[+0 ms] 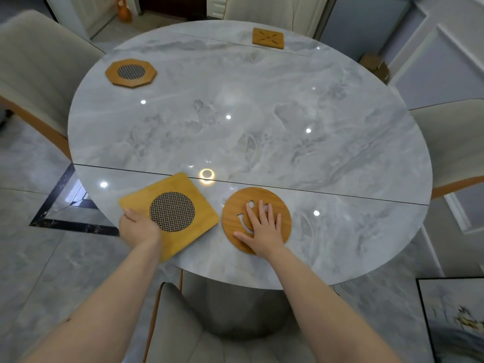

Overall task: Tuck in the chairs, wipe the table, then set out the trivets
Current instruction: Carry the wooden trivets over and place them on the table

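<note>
A chair back [188,323] sits below my arms. My left hand [138,227] grips the square trivet [170,214] by its near corner, overhanging the table [262,121] edge; my right hand [264,226] rests flat, fingers straight, on the round trivet [277,205] just beside it.

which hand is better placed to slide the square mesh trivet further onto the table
Left. The left hand already grips the square mesh trivet at its near corner, which overhangs the table edge. The right hand lies flat on the round smiley trivet, so it is occupied.
</note>
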Available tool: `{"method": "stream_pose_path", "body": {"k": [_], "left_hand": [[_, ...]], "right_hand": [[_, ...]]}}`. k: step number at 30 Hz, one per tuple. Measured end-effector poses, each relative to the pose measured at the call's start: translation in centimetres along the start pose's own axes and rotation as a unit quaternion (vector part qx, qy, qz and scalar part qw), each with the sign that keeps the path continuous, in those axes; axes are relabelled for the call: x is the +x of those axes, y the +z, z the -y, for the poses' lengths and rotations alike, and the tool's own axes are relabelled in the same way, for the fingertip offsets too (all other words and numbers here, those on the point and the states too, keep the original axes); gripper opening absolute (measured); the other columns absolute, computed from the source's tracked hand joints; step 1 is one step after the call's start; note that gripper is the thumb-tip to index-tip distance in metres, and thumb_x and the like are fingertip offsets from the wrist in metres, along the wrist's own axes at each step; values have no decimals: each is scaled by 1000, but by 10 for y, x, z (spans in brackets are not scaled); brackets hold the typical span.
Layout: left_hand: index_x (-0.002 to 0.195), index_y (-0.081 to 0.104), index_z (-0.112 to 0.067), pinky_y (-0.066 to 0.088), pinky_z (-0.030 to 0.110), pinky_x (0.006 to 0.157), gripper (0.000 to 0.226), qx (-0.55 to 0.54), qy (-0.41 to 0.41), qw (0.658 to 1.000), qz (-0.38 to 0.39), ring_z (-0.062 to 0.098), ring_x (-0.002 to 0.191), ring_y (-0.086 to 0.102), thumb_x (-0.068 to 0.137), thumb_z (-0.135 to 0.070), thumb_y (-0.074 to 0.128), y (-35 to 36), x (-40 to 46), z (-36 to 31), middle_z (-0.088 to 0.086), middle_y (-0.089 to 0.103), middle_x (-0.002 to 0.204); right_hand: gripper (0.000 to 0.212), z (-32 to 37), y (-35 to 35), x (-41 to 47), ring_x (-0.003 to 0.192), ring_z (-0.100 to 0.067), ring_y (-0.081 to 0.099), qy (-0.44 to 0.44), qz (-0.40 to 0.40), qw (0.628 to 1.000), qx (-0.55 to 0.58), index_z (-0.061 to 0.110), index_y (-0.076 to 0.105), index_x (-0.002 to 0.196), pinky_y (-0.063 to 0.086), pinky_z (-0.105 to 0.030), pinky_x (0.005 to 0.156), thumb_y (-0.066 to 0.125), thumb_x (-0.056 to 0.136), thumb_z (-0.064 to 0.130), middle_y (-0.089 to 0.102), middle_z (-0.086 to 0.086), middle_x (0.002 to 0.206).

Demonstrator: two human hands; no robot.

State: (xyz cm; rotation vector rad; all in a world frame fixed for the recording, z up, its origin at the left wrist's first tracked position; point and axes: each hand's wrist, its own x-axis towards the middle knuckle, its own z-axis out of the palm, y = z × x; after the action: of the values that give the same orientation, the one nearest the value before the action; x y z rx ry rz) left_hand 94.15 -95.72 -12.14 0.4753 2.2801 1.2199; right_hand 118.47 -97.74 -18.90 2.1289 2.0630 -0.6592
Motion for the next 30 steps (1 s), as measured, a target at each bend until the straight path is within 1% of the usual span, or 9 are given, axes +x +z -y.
{"method": "stream_pose_path", "body": {"k": [3,11,16,20,24,26,28,29,30], "left_hand": [[117,53,8,35,37,92,47,6,8,1000,13,36,115,50,104,-26,23,1,-5,2,24,54,125],[107,55,8,39,39,86,49,11,9,999,33,36,106,54,104,-28,23,7,-10,11,25,58,113],[109,56,9,39,38,86,49,9,18,999,41,36,106,54,104,-26,23,10,-11,11,25,58,114],[105,56,9,41,40,85,49,0,12,999,49,36,103,55,103,-28,23,14,-13,12,25,59,111],[103,55,9,40,39,82,49,9,23,998,61,37,101,55,104,-28,23,12,-16,12,26,58,109],[103,55,9,38,37,78,49,10,26,997,65,37,100,55,104,-27,22,11,-18,11,26,58,108],[102,55,9,40,39,79,49,9,26,997,74,37,100,55,104,-28,22,12,-19,11,26,58,107],[101,55,9,41,41,81,50,7,26,996,81,38,100,55,104,-29,22,13,-19,11,26,58,107],[100,55,9,42,42,82,50,4,27,996,88,38,100,55,103,-29,23,15,-21,11,26,58,107]], "right_hand": [[85,2,-2,-2,144,-26,-23,1,6,1000,-1,37,-10,150,-14,-48,114,35,87,71,-22,-1,158],[84,-2,-3,-8,144,-25,-23,-15,15,1000,-23,38,-12,149,-14,-49,114,34,87,71,-22,0,158],[84,-1,0,-14,144,-26,-23,-17,9,1000,-21,37,-11,149,-14,-49,114,33,87,71,-22,0,158],[84,-1,-1,-16,144,-26,-23,-17,10,1000,-21,37,-11,150,-13,-49,115,34,87,71,-21,-1,158],[83,-1,-2,-16,145,-25,-22,-16,13,1000,-14,37,-9,150,-12,-50,116,35,87,70,-20,0,158],[79,-1,-7,-15,145,-25,-19,-15,23,1000,5,37,-3,151,-10,-49,116,37,89,67,-16,0,159],[68,-3,-14,-15,147,-23,-9,-13,19,998,65,33,12,152,-3,-45,118,39,94,57,-3,0,161],[60,-4,-19,-16,148,-23,2,-9,9,993,116,28,23,150,6,-41,118,40,97,50,10,-1,160],[49,-5,-24,-18,144,-22,20,-1,-9,984,179,23,38,144,19,-36,115,41,99,42,29,-4,155]]}}
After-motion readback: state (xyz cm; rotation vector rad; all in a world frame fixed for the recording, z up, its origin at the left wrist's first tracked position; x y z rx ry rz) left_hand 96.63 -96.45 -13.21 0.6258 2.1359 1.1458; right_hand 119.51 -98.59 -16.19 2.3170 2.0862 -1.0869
